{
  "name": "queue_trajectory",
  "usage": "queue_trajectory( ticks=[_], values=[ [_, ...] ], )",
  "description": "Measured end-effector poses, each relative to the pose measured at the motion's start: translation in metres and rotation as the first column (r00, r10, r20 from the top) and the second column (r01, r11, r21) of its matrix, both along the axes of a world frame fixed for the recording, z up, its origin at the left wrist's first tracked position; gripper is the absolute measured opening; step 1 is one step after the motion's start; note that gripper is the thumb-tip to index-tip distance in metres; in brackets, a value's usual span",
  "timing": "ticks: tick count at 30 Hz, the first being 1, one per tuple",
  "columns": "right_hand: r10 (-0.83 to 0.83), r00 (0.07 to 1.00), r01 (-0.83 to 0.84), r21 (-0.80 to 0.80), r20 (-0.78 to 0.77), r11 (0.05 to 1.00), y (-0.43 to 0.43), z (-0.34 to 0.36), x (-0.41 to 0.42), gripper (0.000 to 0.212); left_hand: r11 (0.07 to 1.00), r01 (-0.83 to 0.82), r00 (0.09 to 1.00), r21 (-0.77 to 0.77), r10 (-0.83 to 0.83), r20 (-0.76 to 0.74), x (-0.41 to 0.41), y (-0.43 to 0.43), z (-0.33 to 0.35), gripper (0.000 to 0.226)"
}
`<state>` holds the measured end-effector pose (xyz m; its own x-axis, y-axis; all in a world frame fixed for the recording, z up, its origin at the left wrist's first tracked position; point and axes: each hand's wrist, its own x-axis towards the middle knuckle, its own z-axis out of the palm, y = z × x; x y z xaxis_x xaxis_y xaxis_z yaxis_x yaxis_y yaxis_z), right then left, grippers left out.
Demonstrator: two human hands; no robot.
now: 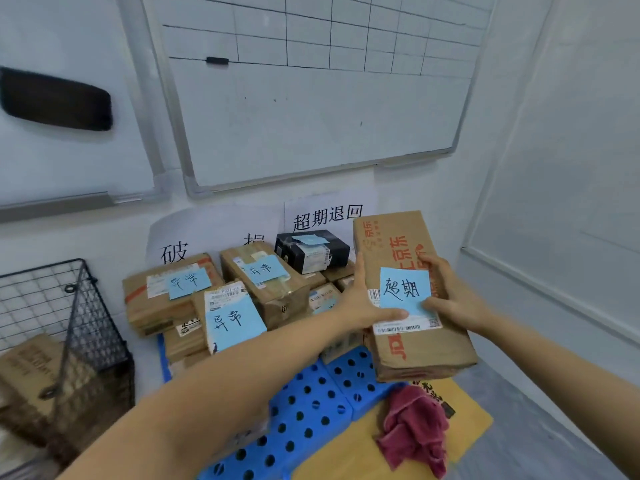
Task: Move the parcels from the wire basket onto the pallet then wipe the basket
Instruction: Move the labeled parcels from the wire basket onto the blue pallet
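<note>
2 hands (362, 301), 1 held parcel (408, 344), approx. 8 stacked parcels (277, 299) incl. 1 black box (311, 251), min. 5 blue notes (235, 320), 1 wire basket (86, 306), 1 pallet (304, 410), 1 red cloth (415, 427), 2 whiteboards (311, 116)

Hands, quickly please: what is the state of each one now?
Left hand: grips the parcel, thumb across its front.
Right hand: grips the same parcel's right edge.
</note>
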<state>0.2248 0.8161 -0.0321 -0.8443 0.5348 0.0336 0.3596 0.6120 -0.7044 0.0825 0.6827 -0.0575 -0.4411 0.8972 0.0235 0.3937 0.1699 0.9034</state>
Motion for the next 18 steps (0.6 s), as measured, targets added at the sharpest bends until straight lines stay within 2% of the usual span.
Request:
queue_trajectory(
  ticks=[4,8,11,15,18],
  values=[
    [0.032,0.999,-0.031,-0.021,0.025,0.999,0.055,-0.011,0.0,0.084,0.998,-0.057,0.998,-0.004,0.057,0.015,0.009,0.045,-0.012,0.13],
    [0.147,0.987,-0.144,-0.049,0.068,0.988,0.103,-0.01,-0.01,0.08,0.986,-0.165,0.985,0.007,0.165,0.054,0.017,0.086,-0.024,0.133],
    [0.235,0.968,-0.227,-0.096,0.085,0.969,0.133,-0.018,-0.025,0.069,0.962,-0.271,0.956,-0.029,0.273,0.11,0.018,0.104,-0.032,0.127],
    [0.34,0.934,-0.325,-0.13,0.112,0.937,0.157,-0.034,-0.053,0.066,0.908,-0.398,0.903,-0.128,0.413,0.12,0.017,0.113,-0.037,0.127],
    [0.397,0.912,-0.369,-0.212,0.108,0.905,0.162,-0.045,-0.074,0.066,0.865,-0.463,0.869,-0.193,0.486,0.096,0.01,0.115,-0.039,0.115]
  ],
)
